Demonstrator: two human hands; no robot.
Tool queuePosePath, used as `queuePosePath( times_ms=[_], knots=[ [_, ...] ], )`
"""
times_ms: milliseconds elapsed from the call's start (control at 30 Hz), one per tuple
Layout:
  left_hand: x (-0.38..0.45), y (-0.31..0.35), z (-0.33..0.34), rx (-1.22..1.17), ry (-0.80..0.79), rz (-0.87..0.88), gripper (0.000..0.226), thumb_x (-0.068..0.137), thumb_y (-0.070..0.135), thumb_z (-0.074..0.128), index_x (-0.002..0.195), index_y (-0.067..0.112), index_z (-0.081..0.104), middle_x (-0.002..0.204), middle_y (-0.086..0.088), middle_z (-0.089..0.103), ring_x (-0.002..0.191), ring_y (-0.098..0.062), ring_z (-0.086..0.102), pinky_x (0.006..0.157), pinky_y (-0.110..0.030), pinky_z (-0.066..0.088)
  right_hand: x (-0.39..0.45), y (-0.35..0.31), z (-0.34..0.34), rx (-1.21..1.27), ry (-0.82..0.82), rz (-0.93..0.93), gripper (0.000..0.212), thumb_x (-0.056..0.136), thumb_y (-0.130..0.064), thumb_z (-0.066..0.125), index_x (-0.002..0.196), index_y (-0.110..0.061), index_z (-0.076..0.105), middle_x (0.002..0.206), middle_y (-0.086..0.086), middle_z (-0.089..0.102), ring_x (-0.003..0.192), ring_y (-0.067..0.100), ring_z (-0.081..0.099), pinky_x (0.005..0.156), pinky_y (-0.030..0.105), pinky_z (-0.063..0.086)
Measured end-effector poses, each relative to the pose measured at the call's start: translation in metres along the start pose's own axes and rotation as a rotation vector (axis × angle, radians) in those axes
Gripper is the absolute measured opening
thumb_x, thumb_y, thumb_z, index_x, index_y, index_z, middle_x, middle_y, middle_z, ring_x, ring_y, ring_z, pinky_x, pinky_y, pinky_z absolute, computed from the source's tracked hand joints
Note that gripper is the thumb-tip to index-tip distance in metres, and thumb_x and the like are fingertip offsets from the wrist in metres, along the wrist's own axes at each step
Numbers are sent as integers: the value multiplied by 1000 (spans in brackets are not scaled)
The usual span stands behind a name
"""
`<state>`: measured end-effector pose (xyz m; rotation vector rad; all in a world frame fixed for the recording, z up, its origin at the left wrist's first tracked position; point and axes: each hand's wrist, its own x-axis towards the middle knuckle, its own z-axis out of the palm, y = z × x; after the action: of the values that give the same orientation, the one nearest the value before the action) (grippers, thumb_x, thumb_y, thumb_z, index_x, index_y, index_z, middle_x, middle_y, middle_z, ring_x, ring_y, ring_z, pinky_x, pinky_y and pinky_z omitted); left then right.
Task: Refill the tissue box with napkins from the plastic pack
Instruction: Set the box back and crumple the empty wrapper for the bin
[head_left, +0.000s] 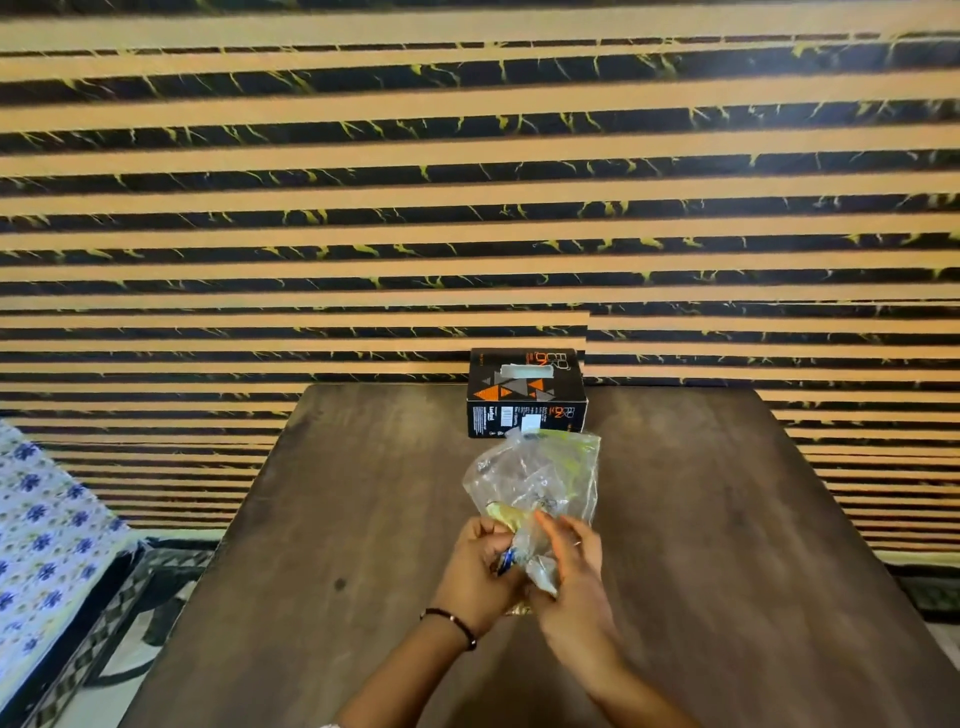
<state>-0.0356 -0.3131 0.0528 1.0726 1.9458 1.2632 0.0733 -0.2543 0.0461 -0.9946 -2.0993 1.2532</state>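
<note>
A black tissue box (525, 395) with orange and grey triangles stands at the far edge of the dark wooden table (727, 545), its top slot showing a pale opening. A crumpled clear plastic pack (535, 480) is held up just in front of the box. My left hand (478, 571) grips the pack's near end from the left; a black bracelet is on that wrist. My right hand (571, 561) pinches the same end from the right. Whether napkins are inside the pack is too unclear to tell.
A wall with tan and black marbled stripes (467, 208) rises right behind the table. A bed with a blue floral sheet (47, 535) sits at the left, with a patterned floor mat (119, 613) between it and the table.
</note>
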Motion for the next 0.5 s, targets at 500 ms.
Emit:
queuePosePath(
  times_ms=[500],
  knots=[
    [5,36,45,-268,210,-82,51,74,-9,67,106,29,56,105,10,65,89,5,64,78,-16,53,12,10,-74,46,-137,83,43,77,-9,61,112,-33,62,104,-12,70,94,-1,63,81,12,48]
  ],
)
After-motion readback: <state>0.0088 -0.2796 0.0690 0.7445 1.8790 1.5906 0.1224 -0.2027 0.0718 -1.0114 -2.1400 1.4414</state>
